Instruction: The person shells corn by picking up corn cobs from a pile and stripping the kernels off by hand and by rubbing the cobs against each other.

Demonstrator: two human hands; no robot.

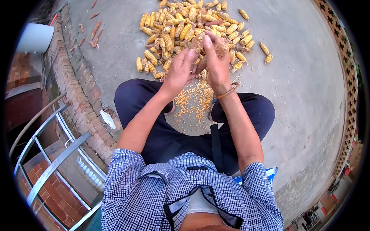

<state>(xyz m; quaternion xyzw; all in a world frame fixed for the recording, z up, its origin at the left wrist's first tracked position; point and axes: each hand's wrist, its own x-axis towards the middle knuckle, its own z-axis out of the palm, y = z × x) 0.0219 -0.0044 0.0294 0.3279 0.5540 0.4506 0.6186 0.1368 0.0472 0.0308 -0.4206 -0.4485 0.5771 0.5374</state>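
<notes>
My left hand (pixel 178 74) and my right hand (pixel 218 68) are close together above the near edge of a pile of yellow corn ears (pixel 169 40). Fingers of my left hand are closed around a brownish corn cob (pixel 197 44) that is mostly bare of kernels. Another stripped cob (pixel 222 49) shows at the fingers of my right hand, which is wrapped round it. A reddish-brown cob piece (pixel 201 65) lies between the two palms; which hand bears it I cannot tell. Loose kernels (pixel 194 100) are scattered on the ground below, between my knees.
Several bare cobs (pixel 95 32) lie on the concrete at the upper left. A brick edging (pixel 77 88), a white bucket (pixel 35 37) and a metal frame (pixel 58 169) stand on the left. Two corn ears (pixel 264 48) lie apart, right of the pile.
</notes>
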